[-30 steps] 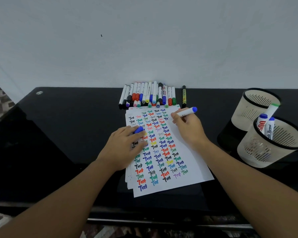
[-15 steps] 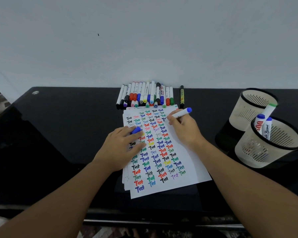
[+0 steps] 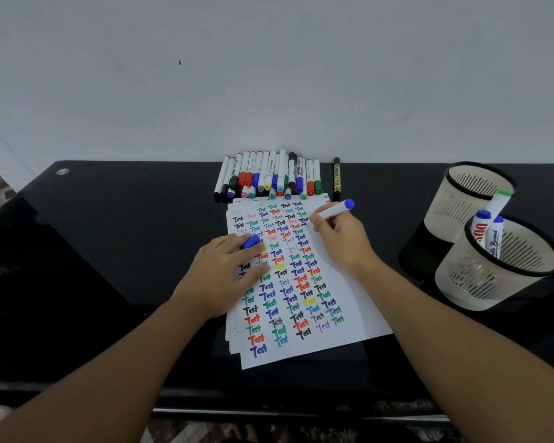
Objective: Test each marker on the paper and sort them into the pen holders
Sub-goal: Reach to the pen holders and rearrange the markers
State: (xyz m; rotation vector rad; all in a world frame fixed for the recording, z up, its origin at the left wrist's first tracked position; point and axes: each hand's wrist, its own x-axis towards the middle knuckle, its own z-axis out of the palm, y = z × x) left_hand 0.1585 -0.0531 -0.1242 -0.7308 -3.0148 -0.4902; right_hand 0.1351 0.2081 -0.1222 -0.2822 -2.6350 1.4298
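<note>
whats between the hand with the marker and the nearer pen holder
Only bare black tabletop shows in the head view between the right hand gripping the blue marker and the nearer pen holder.

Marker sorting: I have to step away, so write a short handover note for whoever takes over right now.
Right hand grips a blue marker, tip at the paper.
Left hand rests on the paper and holds the blue cap.
Done: two blue markers stand in the near holder; one green-capped marker leans in the far holder.
Left: cap this marker, sort it, then test the row of markers by the wall.
</note>
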